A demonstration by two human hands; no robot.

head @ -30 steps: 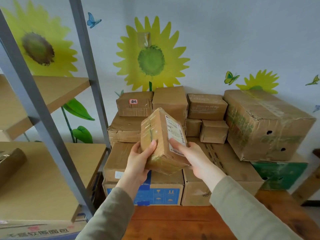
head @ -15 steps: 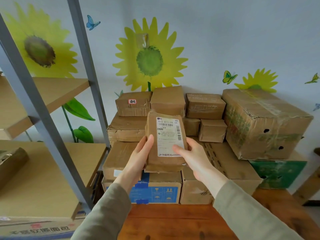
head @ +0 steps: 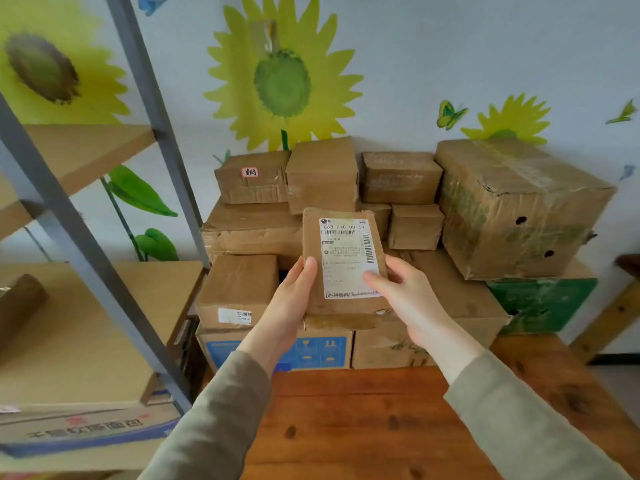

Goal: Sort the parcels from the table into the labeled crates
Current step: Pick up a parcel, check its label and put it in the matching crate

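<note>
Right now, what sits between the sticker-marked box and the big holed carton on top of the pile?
Head view: two brown boxes, a taller plain box beside the sticker-marked box, then a flatter box next to the holed carton.

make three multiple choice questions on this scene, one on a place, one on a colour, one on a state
1. Where is the green box? A on the shelf; B under the holed carton; C in a hand.
2. What colour is the label on the held parcel? A red; B blue; C white.
3. How is the parcel held? A by both hands; B by one hand; C it lies on the table.
Answers: B, the holed carton rests on it; C, white with black print; A, the left hand and right hand grip its sides.
</note>
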